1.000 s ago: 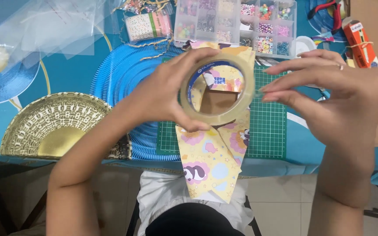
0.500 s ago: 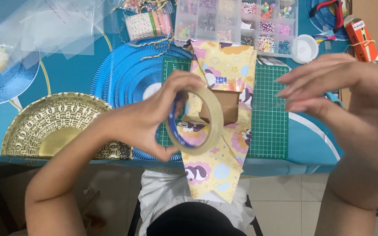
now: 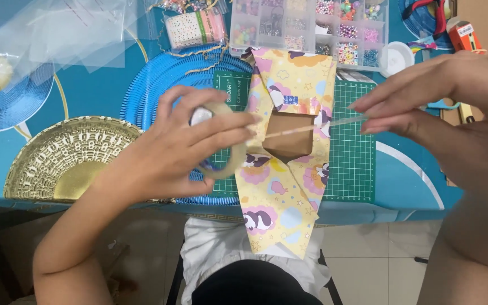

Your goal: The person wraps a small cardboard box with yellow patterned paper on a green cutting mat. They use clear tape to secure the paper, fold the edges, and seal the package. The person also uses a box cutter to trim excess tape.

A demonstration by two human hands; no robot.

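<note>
My left hand [image 3: 184,149] grips a roll of clear tape [image 3: 224,164] above the blue pleated plate [image 3: 159,85]. My right hand [image 3: 453,107] pinches the free end of the tape strip [image 3: 312,127], stretched taut between both hands. Under the strip lies a small brown box [image 3: 289,135] on yellow cartoon wrapping paper [image 3: 283,192], which rests on a green cutting mat [image 3: 354,152] and hangs over the table's front edge.
A gold patterned plate [image 3: 57,158] sits at the left front. A clear bead organiser [image 3: 312,25], a sticker pack [image 3: 193,28], plastic sleeves [image 3: 57,28], a white lid [image 3: 396,56] and an orange glue bottle [image 3: 464,34] line the back.
The tape roll moved left and down in my left hand. My right hand took the tape end and pulled a strip out to the right.
</note>
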